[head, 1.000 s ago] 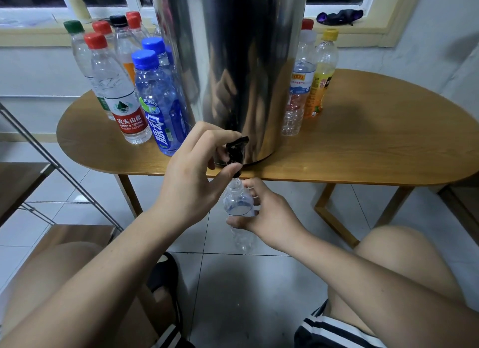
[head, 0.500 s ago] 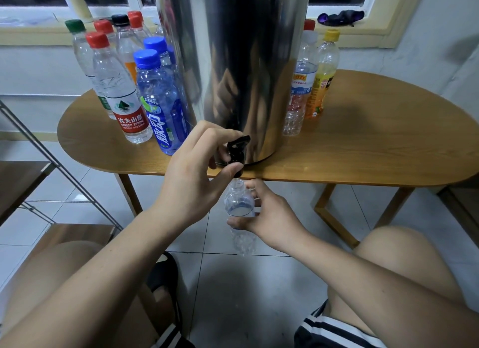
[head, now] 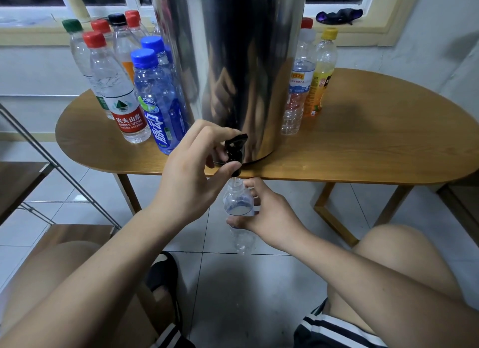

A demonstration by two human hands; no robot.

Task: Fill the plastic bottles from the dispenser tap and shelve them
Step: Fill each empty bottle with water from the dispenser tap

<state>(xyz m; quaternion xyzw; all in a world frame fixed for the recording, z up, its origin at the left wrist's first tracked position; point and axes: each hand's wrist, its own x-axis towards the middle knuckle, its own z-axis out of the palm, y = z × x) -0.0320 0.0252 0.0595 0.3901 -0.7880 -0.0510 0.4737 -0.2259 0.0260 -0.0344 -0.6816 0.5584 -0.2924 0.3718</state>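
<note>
We pinch the tap (head: 234, 150) with our left hand (head: 189, 181) | right hand (head: 267, 218) grips the bottle (head: 238, 207) under it | looks nearly full | shelving not done

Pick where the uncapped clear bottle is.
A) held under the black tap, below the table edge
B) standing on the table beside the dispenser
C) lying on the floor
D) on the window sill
A: the right hand holds the uncapped bottle with its mouth just under the black tap, which the left hand pinches.
</note>
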